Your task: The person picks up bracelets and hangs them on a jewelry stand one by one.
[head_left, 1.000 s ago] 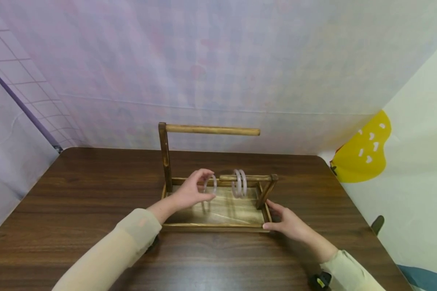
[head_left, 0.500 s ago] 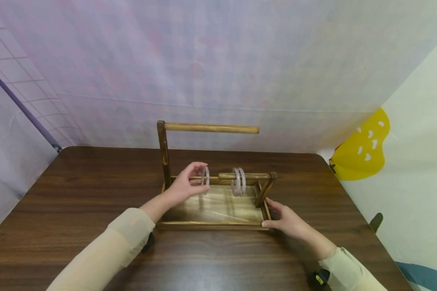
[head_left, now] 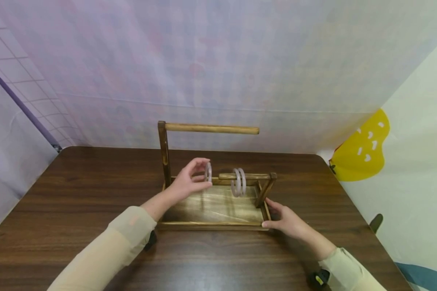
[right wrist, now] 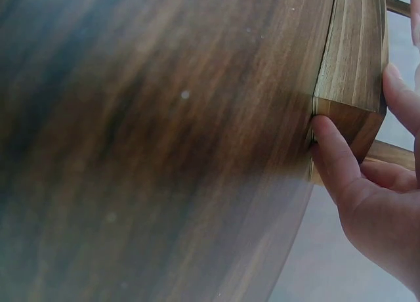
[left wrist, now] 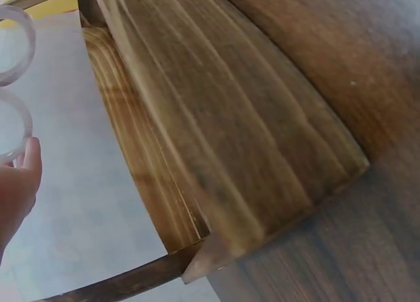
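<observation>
In the head view, my left hand (head_left: 183, 182) pinches a pale, translucent bangle (head_left: 209, 173) between thumb and fingers. The ring is upright, just left of the free end of the short lower rod (head_left: 225, 176), with a gap between them. Two similar bangles (head_left: 243, 182) hang on that rod. It belongs to a brown wooden jewelry stand (head_left: 164, 149) with a tray base. My right hand (head_left: 291, 223) holds the tray's right end, thumb at the front corner. In the right wrist view its fingers grip the stand's corner (right wrist: 351, 52).
A longer upper rod (head_left: 211, 128) extends rightward from the stand's tall left post and carries nothing. The stand is on a dark wood-grain table (head_left: 94, 182). Behind the table hangs a pale checked curtain (head_left: 218, 72).
My left hand has drawn the bangle leftward away from the short rod, then lifted it slightly and moved it a little back right. My right hand stays at the tray's end.
</observation>
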`<state>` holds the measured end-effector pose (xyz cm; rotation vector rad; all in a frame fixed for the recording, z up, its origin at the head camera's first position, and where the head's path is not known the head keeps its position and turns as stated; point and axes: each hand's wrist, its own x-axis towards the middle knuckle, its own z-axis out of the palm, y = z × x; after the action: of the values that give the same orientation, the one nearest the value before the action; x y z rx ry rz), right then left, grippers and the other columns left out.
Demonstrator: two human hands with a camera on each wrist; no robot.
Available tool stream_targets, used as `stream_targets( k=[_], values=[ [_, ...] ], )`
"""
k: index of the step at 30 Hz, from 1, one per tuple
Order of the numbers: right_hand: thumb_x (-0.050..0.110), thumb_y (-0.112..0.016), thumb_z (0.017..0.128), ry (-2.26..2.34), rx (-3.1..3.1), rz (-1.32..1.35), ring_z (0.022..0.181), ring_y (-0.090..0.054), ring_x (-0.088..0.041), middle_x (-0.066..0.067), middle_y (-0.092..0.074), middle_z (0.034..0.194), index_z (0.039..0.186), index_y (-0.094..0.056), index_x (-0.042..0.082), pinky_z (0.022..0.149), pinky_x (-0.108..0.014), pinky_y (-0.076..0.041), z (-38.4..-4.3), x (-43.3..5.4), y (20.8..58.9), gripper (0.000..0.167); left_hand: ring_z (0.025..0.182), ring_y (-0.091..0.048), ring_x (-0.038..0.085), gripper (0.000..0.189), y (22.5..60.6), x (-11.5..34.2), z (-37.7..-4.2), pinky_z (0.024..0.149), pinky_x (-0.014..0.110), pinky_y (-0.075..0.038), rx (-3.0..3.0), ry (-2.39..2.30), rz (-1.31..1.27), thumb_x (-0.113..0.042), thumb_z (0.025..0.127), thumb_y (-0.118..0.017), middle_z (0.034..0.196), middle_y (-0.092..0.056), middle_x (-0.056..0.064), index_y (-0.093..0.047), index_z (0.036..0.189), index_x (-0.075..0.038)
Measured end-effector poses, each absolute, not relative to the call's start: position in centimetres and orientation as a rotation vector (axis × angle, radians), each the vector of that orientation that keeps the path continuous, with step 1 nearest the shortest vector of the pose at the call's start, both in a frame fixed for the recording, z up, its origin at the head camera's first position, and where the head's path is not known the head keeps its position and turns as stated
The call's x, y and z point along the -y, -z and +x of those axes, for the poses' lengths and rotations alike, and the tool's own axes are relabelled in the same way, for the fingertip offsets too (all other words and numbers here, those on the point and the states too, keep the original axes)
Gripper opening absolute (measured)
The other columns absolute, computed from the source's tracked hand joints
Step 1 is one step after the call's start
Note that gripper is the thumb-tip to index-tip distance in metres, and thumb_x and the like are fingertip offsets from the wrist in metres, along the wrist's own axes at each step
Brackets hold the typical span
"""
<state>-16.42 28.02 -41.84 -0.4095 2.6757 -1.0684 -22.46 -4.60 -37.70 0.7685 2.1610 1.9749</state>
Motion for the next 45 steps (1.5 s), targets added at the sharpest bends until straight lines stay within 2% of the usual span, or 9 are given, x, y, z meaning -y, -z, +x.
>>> stream_targets(
  k=[35,45],
  values=[
    [0.024,-0.072,0.082,1.07,-2.675,-0.431,0.117,-0.051,-0.043,-0.034,-0.04,0.138,0.14,-0.028,-0.014,0.092,-0.048,-0.047,-16.6,-28.2,42.1,0.082,0.122,-0.045,0.034,0.062,36.7,2.5,-22.5,0.105,0.041,-0.041,-2.088,-1.99,0.822,0.007,0.079,-0.066,0.132,-0.044,0.023,-0.038,0.134,0.0],
    [0.025,-0.071,0.082,1.068,-2.675,-0.416,0.118,-0.049,-0.044,-0.033,-0.039,0.138,0.14,-0.028,-0.013,0.092,-0.049,-0.046,-16.6,-28.2,42.2,0.082,0.122,-0.045,0.035,0.061,36.6,1.8,-22.5,0.106,0.045,-0.039,-2.071,-1.991,0.847,0.007,0.08,-0.065,0.131,-0.043,0.024,-0.038,0.134,0.0]
  ],
)
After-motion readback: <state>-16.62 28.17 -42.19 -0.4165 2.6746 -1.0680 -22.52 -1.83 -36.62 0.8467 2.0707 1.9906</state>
